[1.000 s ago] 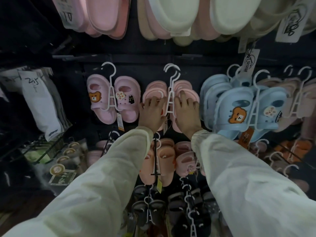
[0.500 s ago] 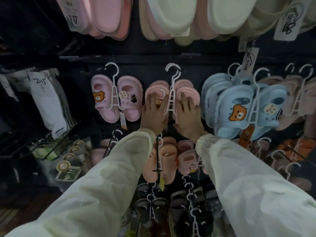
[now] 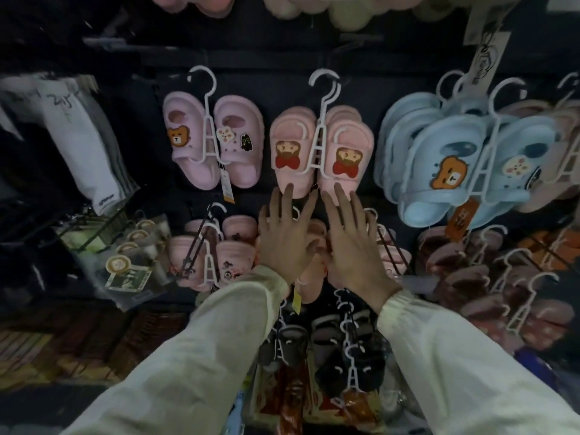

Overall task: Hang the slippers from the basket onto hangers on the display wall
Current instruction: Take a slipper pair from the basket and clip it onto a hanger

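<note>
Pink slippers (image 3: 292,152) with bear-and-red-bow patches hang as a pair on a white hanger (image 3: 318,142) at the middle of the dark display wall (image 3: 282,61). The left hand (image 3: 284,243) and right hand (image 3: 354,246) are flat, fingers straight and spread, holding nothing. Their longest fingertips overlap the pair's lower edges, though contact cannot be told. Cream sleeves (image 3: 194,356) hide part of the dark slippers (image 3: 329,375) below, and the top row (image 3: 348,14) is cut off by the frame. Writing on the orange tag (image 3: 461,219) beneath the blue slippers (image 3: 464,171) is too blurred to read — likewise the scrawl on the white packets (image 3: 91,146) at left.
</note>
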`<state>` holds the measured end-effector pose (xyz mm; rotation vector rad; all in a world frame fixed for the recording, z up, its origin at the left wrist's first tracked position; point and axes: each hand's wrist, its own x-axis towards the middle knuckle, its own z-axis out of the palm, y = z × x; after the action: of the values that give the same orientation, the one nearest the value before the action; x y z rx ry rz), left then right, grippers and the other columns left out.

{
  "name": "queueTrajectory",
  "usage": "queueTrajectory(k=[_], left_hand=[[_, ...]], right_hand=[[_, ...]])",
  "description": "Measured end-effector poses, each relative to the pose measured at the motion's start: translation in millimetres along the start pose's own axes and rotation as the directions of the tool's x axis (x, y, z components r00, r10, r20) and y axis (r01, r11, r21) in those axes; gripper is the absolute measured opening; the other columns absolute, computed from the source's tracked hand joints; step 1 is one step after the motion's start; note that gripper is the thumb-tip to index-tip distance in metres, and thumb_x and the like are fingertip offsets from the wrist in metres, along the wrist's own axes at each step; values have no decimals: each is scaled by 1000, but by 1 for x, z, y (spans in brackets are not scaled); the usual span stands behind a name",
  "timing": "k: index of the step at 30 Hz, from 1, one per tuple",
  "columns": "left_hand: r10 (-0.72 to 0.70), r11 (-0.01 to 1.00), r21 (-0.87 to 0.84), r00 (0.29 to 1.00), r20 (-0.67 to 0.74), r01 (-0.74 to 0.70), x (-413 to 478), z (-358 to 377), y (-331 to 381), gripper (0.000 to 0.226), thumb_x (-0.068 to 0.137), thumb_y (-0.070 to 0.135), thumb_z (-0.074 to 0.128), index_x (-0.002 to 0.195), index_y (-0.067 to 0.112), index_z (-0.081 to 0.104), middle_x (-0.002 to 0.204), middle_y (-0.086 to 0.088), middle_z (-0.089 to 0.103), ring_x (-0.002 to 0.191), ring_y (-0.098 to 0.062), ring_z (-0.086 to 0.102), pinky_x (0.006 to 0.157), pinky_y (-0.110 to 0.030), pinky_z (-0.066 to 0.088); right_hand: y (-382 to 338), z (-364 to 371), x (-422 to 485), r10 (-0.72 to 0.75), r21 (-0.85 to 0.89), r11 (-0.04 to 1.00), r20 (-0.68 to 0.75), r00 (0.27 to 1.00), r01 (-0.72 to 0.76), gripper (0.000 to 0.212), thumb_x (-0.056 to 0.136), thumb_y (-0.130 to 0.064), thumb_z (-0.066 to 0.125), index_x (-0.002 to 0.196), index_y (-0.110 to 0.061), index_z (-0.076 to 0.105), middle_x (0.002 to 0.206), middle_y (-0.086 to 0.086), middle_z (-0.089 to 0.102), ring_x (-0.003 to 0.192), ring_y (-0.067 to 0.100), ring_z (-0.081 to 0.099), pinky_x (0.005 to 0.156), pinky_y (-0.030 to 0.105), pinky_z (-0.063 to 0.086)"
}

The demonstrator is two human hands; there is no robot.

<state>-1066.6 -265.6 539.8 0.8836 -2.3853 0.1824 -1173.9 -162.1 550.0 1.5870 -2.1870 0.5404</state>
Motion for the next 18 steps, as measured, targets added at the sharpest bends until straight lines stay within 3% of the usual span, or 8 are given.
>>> queueTrajectory(k=[5,10,14,18], left_hand=[[13,1000,-25,999,-33,-14,-36,-3,16,87,77,45,69,153,27,32,157,-17,29,143,-42,27,106,-61,34],[-11,996,-90,999,-32,8,-65,-9,38,79,80,40,61,152,23,34,155,-18,33,142,-42,30,109,-60,32],[-1,994,-106,1000,31,4,-97,-14,61,76,86,39,56,155,23,28,159,-16,27,145,-41,26,112,-58,30],[-25,982,-188,999,41,32,-129,-18,98,73,85,27,69,150,11,39,154,-20,33,140,-40,32,109,-56,38]], right_hand=[[-3,1,-36,-2,84,996,89,996,-5,105,74,-28,67,160,-20,6,167,4,-1,153,30,2,118,58,19],[4,-2,-68,-37,84,996,69,997,31,98,78,-28,65,159,-16,13,167,8,6,152,33,11,121,54,16],[17,-6,-100,-67,129,990,90,994,55,107,78,-18,72,159,-22,1,167,5,1,154,30,4,120,55,19],[34,-13,-141,-124,144,984,163,979,101,103,84,-16,67,158,-23,-5,167,7,-1,154,32,1,118,59,21]])
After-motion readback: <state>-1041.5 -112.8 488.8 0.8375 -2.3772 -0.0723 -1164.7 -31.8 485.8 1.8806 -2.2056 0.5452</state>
